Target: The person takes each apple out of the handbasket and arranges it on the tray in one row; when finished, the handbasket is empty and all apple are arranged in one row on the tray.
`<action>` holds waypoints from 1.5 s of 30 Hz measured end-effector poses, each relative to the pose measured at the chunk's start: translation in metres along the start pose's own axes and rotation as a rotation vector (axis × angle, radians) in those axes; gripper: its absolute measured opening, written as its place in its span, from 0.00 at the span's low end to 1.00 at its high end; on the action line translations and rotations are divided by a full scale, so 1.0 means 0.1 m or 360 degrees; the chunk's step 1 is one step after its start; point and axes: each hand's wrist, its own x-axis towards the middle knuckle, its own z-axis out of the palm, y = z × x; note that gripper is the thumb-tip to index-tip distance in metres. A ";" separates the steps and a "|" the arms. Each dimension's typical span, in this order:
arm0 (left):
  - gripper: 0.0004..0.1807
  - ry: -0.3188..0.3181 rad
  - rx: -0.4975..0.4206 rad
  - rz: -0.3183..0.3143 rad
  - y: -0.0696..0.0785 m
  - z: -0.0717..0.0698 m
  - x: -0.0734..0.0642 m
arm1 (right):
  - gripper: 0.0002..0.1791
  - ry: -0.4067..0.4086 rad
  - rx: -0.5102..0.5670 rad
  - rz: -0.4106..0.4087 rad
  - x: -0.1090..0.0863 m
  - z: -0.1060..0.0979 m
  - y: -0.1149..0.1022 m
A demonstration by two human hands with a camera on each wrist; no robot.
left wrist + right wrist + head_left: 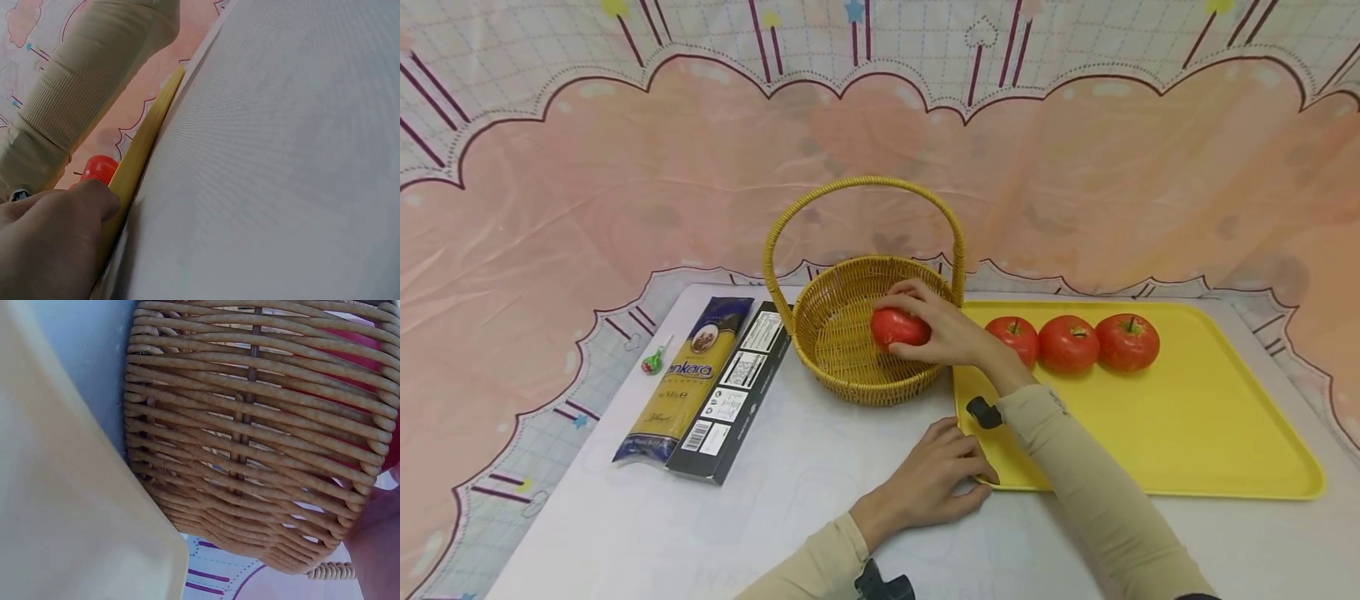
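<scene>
My right hand (936, 329) grips a red apple (897, 328) over the inside of a woven basket (868, 393) with a tall arched handle. In the right wrist view, red shows through the basket's weave (250, 425), with part of the hand (378, 534) at the rim. My left hand (936, 475) holds the near left corner of a yellow tray (1187, 433), fingers curled at its edge. Three more apples stand in a row along the tray's back left: one (1013, 333) partly behind my right wrist, a middle one (1069, 346) and a right one (1127, 342).
Left of the basket lie a blue and yellow pasta packet (688, 375) and a black box (733, 400) with white labels, side by side. A small green and red lollipop (653, 361) lies beyond the packet. A patterned cloth (625, 208) hangs behind the white table (805, 467).
</scene>
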 end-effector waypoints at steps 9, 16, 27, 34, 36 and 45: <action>0.05 0.0010 -0.0015 -0.0006 0.01 0.01 0.00 | 0.29 0.0099 0.0072 0.0000 -0.10 -0.05 -0.02; 0.05 0.0018 -0.0025 -0.0020 0.00 0.01 0.00 | 0.29 0.0200 0.0136 -0.0049 -0.18 -0.09 -0.01; 0.05 0.0004 -0.0020 -0.0013 0.00 0.03 0.00 | 0.32 0.0366 0.0226 0.0032 -0.43 -0.13 -0.02; 0.05 0.0021 -0.0032 -0.0011 0.00 0.02 0.01 | 0.33 0.0453 0.0171 0.0045 -0.55 -0.21 0.00; 0.05 0.0018 -0.0025 -0.0001 0.00 0.01 0.00 | 0.33 0.0473 0.0159 0.0037 -0.57 -0.24 0.01; 0.05 0.0026 -0.0069 -0.0019 -0.01 0.02 -0.01 | 0.34 0.0480 0.0108 0.0045 -0.64 -0.31 0.01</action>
